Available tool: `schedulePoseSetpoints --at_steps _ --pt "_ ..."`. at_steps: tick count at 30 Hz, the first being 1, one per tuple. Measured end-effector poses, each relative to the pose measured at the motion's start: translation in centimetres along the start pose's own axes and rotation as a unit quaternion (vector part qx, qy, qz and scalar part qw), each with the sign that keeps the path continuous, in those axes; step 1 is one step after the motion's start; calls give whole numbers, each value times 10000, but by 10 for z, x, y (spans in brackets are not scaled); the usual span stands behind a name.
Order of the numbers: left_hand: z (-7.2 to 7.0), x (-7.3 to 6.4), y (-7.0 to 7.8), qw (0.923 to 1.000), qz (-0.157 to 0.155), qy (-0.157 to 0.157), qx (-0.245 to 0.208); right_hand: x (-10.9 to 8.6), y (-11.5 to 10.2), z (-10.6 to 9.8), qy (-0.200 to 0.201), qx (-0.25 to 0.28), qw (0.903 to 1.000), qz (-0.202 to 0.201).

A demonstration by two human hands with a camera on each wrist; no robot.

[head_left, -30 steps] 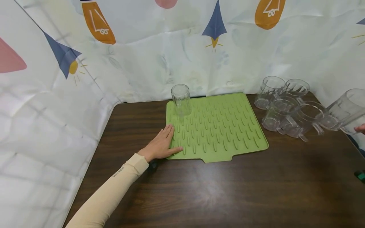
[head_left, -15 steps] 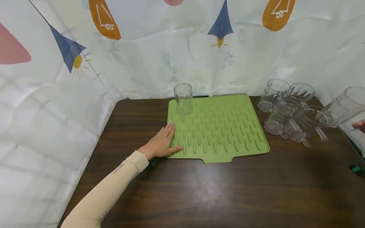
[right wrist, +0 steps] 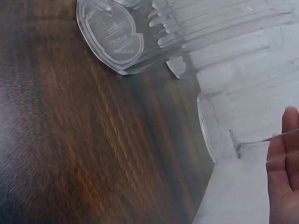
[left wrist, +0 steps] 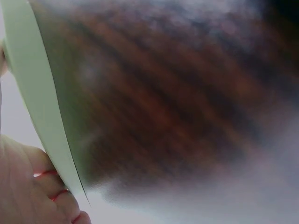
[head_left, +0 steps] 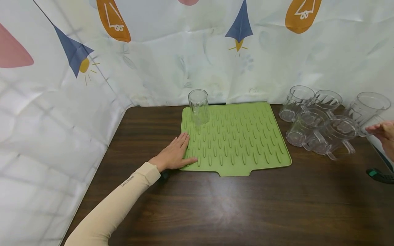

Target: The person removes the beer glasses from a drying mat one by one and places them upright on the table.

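My left hand [head_left: 172,153] lies flat with fingers spread on the left edge of a green ridged drying mat [head_left: 234,143]. In the left wrist view, the mat's edge [left wrist: 42,88] runs beside my fingers [left wrist: 37,186]. A clear mug [head_left: 198,107] stands on the mat's back left corner. At the far right, my right hand [head_left: 383,136] has its extended fingers at the handle of another clear mug [head_left: 367,106]. In the right wrist view, that mug's thin handle crosses in front of my fingers [right wrist: 282,163]; no curl round it shows.
Several clear mugs stand close together right of the mat, among them a front left mug [head_left: 307,126] and a front right mug [head_left: 340,131]. They overlap in view. The dark wooden table [head_left: 231,208] meets a patterned curtain [head_left: 154,68] behind.
The far-right mug has moved from a tilted position to upright beside the others. My right hand has come further into view, its fingers straighter at the handle. My left hand stays put.
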State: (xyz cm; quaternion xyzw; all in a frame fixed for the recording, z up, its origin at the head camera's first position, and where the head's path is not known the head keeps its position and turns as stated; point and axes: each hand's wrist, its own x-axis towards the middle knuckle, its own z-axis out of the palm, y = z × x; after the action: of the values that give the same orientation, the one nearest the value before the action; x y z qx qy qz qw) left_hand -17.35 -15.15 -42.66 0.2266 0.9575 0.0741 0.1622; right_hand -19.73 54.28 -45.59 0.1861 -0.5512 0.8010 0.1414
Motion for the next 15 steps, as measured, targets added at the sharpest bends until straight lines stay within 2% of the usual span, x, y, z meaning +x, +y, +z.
schedulePoseSetpoints --at_steps 4,8,15 --pt "-1 -1 0 10000 51 34 -34 3 -6 15 250 242 9992 182" --pt "-1 -1 1 10000 64 33 -32 5 -11 24 329 358 9978 446" --pt "0 0 1 9999 102 49 -22 5 -16 27 519 -138 9954 799"
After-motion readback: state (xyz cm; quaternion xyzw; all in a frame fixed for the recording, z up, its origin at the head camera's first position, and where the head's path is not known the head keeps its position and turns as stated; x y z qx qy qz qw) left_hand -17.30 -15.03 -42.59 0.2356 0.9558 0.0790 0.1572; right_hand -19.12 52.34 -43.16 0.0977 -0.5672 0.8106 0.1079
